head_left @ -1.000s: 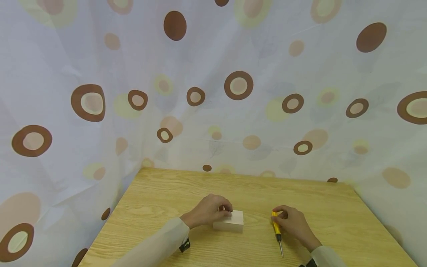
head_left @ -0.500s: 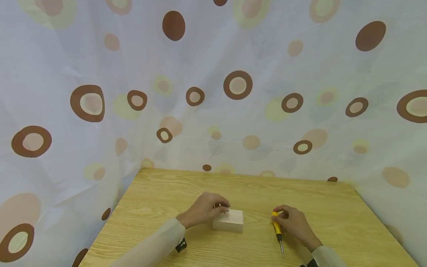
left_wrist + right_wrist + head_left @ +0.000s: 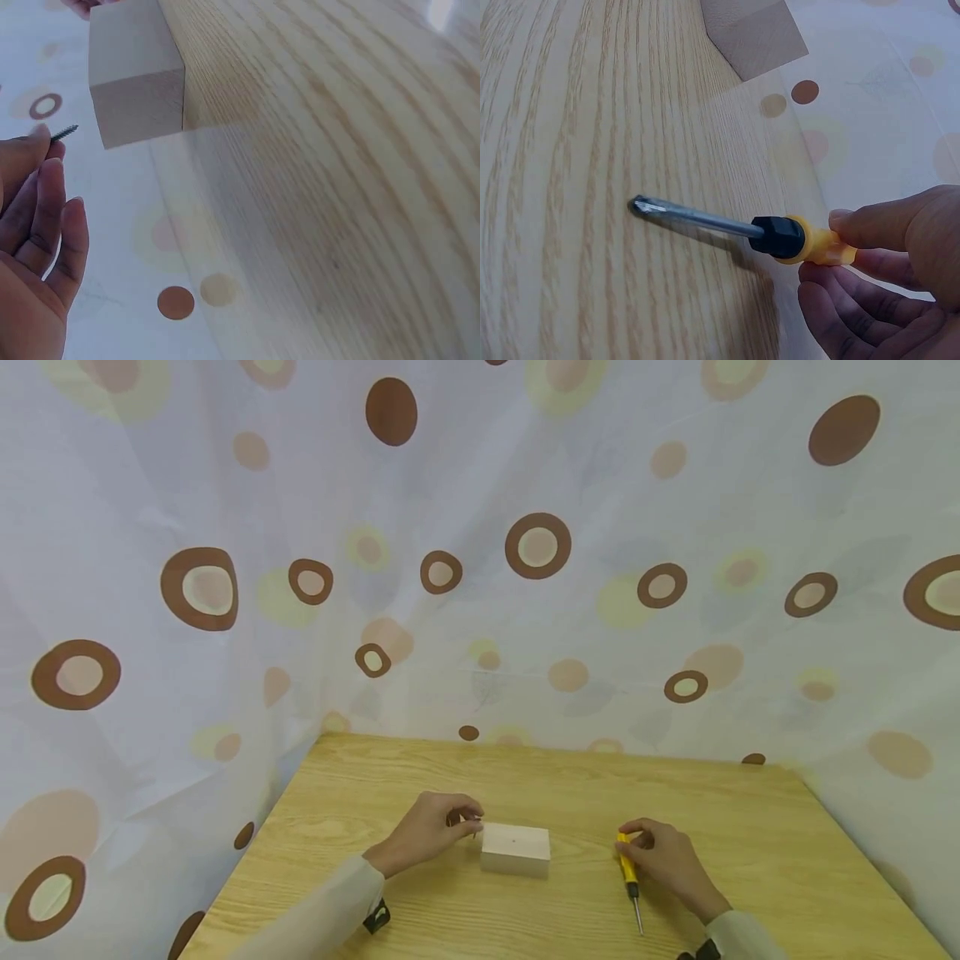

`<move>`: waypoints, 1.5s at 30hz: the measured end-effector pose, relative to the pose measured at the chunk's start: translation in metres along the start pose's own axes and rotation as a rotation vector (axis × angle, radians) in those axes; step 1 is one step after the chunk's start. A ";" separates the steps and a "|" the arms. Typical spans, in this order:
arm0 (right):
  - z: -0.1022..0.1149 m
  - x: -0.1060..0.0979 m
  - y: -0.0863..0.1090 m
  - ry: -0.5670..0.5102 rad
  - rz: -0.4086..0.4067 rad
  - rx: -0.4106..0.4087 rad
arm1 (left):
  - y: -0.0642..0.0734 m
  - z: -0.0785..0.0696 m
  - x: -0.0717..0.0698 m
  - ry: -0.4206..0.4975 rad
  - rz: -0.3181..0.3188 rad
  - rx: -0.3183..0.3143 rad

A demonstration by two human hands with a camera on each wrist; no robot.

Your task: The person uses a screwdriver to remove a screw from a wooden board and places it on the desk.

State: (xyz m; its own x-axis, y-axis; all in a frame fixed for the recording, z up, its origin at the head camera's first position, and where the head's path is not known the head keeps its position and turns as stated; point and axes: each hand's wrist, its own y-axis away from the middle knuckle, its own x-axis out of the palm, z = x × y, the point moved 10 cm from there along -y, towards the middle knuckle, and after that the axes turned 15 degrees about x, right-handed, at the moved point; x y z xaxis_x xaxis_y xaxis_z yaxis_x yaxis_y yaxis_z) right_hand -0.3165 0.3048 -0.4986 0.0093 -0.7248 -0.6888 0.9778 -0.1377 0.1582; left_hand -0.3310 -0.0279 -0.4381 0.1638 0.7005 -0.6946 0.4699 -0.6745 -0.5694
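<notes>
Thumb and fingertips of my left hand [image 3: 431,828] pinch a small dark screw [image 3: 65,133], its threaded point sticking out past them. Just right of that hand lies a pale wooden block [image 3: 515,850] with a small dark hole in its top. The block's end face shows in the left wrist view. My right hand [image 3: 666,860] holds a screwdriver [image 3: 628,875] by the end of its yellow handle. Its steel shaft points toward the table's near side, and the cross-shaped tip [image 3: 640,205] is close over the wood in the right wrist view.
Both hands are over a light wood-grain table [image 3: 420,935]. A white curtain [image 3: 480,610] with brown and yellow circles hangs behind the table and along its sides. Dark straps show at both wrists.
My left hand has moved left off the top of the block, carrying the screw, and the hole there now shows. The right hand and screwdriver have stayed nearly still.
</notes>
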 end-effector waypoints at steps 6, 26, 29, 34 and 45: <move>0.002 -0.002 0.001 -0.038 0.010 0.013 | 0.013 0.005 -0.014 0.002 -0.033 -0.025; 0.001 -0.002 0.006 -0.038 0.028 -0.008 | 0.058 0.025 -0.025 -0.050 0.032 -0.188; -0.001 -0.002 0.006 -0.045 0.031 0.000 | 0.061 0.028 -0.025 -0.072 0.038 -0.197; -0.008 0.001 0.003 -0.055 0.032 0.033 | 0.065 0.032 -0.024 -0.101 0.054 -0.208; -0.009 0.003 0.002 -0.085 0.045 0.038 | 0.073 0.040 -0.022 -0.106 0.098 -0.268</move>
State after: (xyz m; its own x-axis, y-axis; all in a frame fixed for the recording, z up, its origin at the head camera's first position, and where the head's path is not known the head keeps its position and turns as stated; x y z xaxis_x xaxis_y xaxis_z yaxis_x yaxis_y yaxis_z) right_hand -0.3128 0.3085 -0.5070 0.0334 -0.7852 -0.6183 0.9681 -0.1283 0.2152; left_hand -0.3349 -0.1015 -0.4819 0.1352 0.5972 -0.7906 0.6706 -0.6426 -0.3707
